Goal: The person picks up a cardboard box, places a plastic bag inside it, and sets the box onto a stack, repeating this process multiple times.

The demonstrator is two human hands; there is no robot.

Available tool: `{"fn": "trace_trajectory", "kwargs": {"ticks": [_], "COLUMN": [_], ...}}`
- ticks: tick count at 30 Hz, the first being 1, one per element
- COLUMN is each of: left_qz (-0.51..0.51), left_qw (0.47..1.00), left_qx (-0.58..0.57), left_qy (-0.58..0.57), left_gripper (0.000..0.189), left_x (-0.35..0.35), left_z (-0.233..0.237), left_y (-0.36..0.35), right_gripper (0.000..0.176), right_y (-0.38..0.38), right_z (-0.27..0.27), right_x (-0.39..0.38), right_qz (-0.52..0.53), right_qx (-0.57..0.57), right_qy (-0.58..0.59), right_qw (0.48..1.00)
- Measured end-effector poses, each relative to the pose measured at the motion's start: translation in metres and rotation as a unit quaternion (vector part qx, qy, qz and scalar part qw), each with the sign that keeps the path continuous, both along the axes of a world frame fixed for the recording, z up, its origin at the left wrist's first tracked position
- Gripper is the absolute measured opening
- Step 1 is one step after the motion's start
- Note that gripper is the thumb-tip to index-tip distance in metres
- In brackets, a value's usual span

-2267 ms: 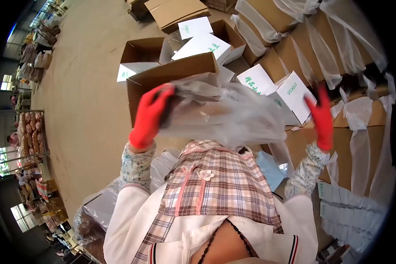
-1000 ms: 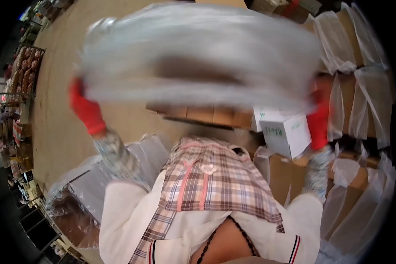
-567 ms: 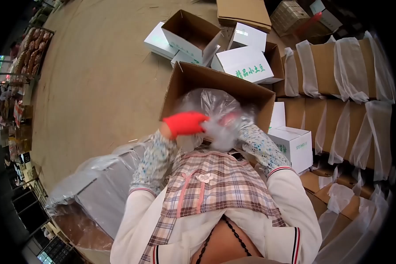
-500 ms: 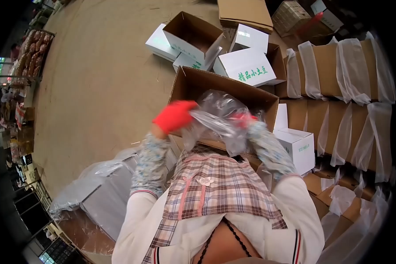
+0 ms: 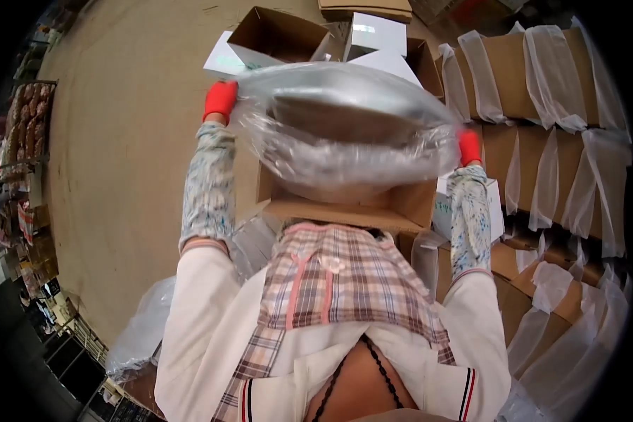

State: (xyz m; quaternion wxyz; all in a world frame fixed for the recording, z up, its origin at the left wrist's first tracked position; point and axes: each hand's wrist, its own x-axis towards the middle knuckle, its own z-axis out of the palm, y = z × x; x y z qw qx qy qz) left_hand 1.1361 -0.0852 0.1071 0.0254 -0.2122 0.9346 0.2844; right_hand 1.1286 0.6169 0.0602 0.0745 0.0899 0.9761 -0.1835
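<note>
A clear plastic bag (image 5: 344, 158) is stretched wide, its mouth spread, above an open cardboard box (image 5: 337, 211) in front of my body. My left hand (image 5: 220, 100), in a red glove, is closed on the bag's left edge. In a red glove too, my right hand (image 5: 469, 146) grips the right edge. The bag hides much of the box's inside and its far wall.
Beyond the bag are an open box (image 5: 278, 36) and a white box (image 5: 376, 36). Stacked cartons with plastic liners (image 5: 499, 77) fill the right side. A plastic-covered bundle (image 5: 142, 330) lies at lower left. Red-brown filled sacks (image 5: 27, 119) stand far left.
The bag was bunched over the box and is now spread wide. My hands have moved apart and farther forward, the left one up and left, the right one up and right.
</note>
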Motion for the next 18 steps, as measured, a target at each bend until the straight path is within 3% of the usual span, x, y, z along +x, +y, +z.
{"fn": "trace_trajectory", "kwargs": {"ticks": [1,2,3,4,5,6,7,8,9,11,12,14,15,18], "left_qz": [-0.015,-0.049,-0.095,-0.029,0.043,0.067,0.060,0.053,0.051,0.117,0.117,0.134,0.058,0.082], "left_qw": [0.991,0.983,0.982,0.974,0.932,0.912,0.875,0.829,0.827,0.722,0.722,0.546,0.477,0.452], "left_qx": [-0.031,-0.043,-0.065,0.081,0.228,0.307,0.399,0.487,0.489,0.672,0.672,0.827,0.877,0.887], "left_qy": [-0.132,-0.173,-0.149,-0.210,-0.277,-0.264,-0.267,-0.268,-0.271,-0.115,-0.115,-0.027,0.002,0.054], "left_gripper": [0.034,0.033,0.036,0.037,0.038,0.042,0.043,0.044,0.044,0.045,0.045,0.047,0.051,0.052], "left_x": [0.027,0.066,0.103,0.134,0.170,0.199,0.216,0.230,0.242,0.258,0.258,0.259,0.264,0.277], "left_z": [-0.029,-0.015,-0.029,-0.007,0.012,0.016,0.011,0.006,0.007,0.009,0.014,0.026,0.011,-0.023], "left_y": [-0.007,-0.002,-0.009,0.002,0.017,0.021,0.023,0.026,0.033,0.048,0.058,0.073,0.072,0.092], "right_gripper": [0.033,0.035,0.037,0.039,0.042,0.044,0.047,0.043,0.040,0.038,0.037,0.036,0.035,0.035], "right_y": [0.000,-0.004,-0.012,-0.026,-0.039,-0.050,-0.054,-0.057,-0.061,-0.062,-0.063,-0.025,-0.043,-0.087], "right_z": [-0.012,-0.010,0.008,0.041,0.067,0.078,0.074,0.059,0.056,0.057,0.059,-0.026,-0.034,-0.045], "right_x": [0.019,0.046,0.081,0.126,0.159,0.191,0.207,0.217,0.226,0.247,0.255,0.293,0.297,0.287], "right_qz": [0.039,0.076,0.089,0.076,0.064,0.048,-0.015,-0.134,-0.245,-0.224,-0.199,-0.153,-0.193,-0.302], "right_qx": [0.041,0.014,-0.088,-0.253,-0.369,-0.476,-0.590,-0.735,-0.839,-0.851,-0.862,-0.661,-0.662,-0.654], "right_qy": [-0.100,-0.143,-0.159,-0.169,-0.174,-0.160,-0.147,-0.138,-0.125,-0.078,-0.033,0.021,0.001,-0.061], "right_qw": [0.993,0.987,0.979,0.949,0.911,0.863,0.794,0.650,0.470,0.469,0.465,0.734,0.724,0.691]}}
